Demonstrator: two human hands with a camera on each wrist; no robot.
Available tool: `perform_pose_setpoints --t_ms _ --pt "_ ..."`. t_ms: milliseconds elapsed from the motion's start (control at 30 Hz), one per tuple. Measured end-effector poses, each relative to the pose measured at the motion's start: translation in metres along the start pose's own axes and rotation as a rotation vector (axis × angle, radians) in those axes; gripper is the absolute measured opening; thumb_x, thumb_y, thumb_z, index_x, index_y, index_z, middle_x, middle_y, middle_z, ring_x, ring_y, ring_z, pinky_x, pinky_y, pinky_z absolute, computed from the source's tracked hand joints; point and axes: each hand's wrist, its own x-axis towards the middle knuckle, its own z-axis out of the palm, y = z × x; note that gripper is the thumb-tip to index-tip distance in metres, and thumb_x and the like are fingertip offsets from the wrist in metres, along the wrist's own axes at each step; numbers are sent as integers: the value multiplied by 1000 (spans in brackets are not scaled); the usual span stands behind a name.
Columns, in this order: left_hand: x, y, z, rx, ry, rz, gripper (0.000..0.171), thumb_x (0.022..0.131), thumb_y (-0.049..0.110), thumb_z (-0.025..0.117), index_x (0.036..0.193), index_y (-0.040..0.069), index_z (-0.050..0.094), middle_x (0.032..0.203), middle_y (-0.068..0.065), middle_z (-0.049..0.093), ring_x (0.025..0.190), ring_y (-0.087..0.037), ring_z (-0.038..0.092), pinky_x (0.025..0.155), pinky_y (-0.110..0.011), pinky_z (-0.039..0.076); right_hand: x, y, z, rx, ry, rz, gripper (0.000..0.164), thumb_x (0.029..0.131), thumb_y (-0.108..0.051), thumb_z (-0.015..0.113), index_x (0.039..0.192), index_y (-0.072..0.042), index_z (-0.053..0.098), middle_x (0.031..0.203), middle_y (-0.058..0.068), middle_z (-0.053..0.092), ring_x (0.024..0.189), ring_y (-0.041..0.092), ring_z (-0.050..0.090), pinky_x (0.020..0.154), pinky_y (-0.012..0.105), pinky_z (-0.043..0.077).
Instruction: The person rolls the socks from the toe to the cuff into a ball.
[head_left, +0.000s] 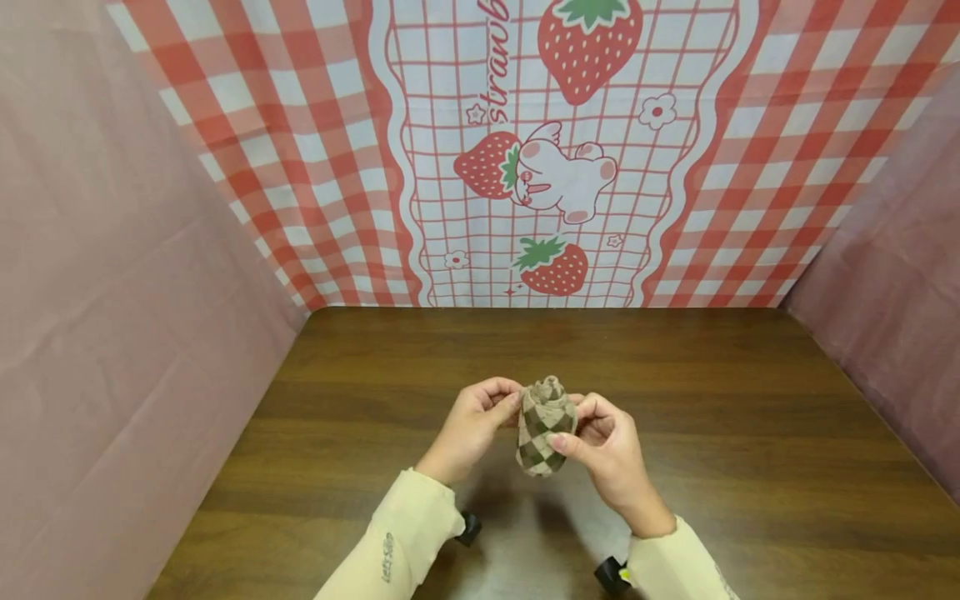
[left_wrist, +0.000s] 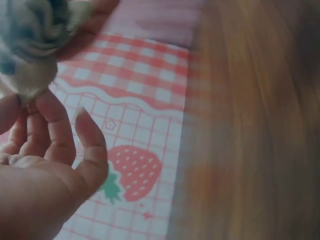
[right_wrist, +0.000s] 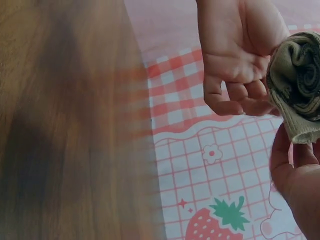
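A rolled-up sock bundle in a beige and dark green diamond check is held up over the table between both hands. My left hand pinches its edge from the left, thumb against forefinger. On the other side, my right hand grips the bundle, its thumb lying across the checked front. In the right wrist view the coiled end of the sock bundle shows spiral layers and a ribbed cuff edge. The left wrist view has the left hand's thumb and forefinger on a beige corner of the sock bundle.
Below lies a dark brown wooden table. A red-and-white checked cloth with strawberries hangs behind its far edge. Pinkish curtains flank both sides. Black wrist-worn devices sit under the pale sleeves.
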Motion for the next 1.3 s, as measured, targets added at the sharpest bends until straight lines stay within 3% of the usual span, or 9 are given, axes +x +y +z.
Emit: perform_pose_setpoints --t_ms 133,267,400,567,733,833,1000,1133,1300 --pt "-2 1 -3 -256 -44 -48 18 101 2 45 94 8 61 86 2 67 77 -9 62 73 -26 49 -2 -1 -4 24 -8 7 24 76 22 59 86 1 55 109 12 66 93 17 65 80 26 54" --pt "-3 1 -4 -337 -126 -71 21 99 4 46 90 12 64 82 3 67 73 -9 61 70 -25 47 -3 0 -8 70 -38 -5 25 77 23 58 87 1 55 110 12 65 94 17 64 81 26 53" --pt "-4 0 -5 -244 -181 -96 21 100 7 50 92 13 69 83 4 67 70 -7 60 66 -23 47 -5 0 -9 100 -58 -18 23 78 21 59 88 1 56 110 13 64 95 18 64 82 27 53" --pt "-4 1 -6 -107 -220 -144 20 100 4 51 91 12 67 83 5 65 70 -5 57 64 -21 46 -9 -3 -11 51 -85 13 21 80 19 60 90 1 56 110 11 65 95 17 65 80 27 54" --pt "4 7 -7 65 -233 -126 14 99 3 54 95 -3 65 83 2 66 69 -6 57 62 -21 48 -12 -6 -13 -62 -145 70 15 82 15 64 89 9 51 108 8 69 98 16 66 83 27 53" --pt "8 13 -7 198 -247 -83 17 99 6 57 99 -10 64 84 0 66 70 -7 57 62 -22 48 -14 -5 -14 -104 -195 102 20 83 11 68 89 13 49 107 6 70 96 15 66 83 27 53" --pt "12 23 -5 416 -273 3 13 96 7 64 93 -3 69 82 -2 67 73 -9 59 64 -23 49 -17 0 -15 -131 -262 189 25 83 6 72 88 14 49 98 3 70 85 13 67 74 27 55" --pt "10 28 -3 527 -268 101 10 94 8 67 89 1 72 81 -2 67 71 -8 58 63 -23 48 -16 2 -14 -239 -227 271 29 81 4 76 90 13 50 89 8 67 78 13 67 68 28 56" --pt "6 29 2 614 -209 283 8 93 7 68 87 6 73 82 0 67 70 -8 57 61 -25 49 -14 -2 -11 -360 -157 326 42 79 5 79 109 17 53 97 22 66 83 15 68 72 29 57"
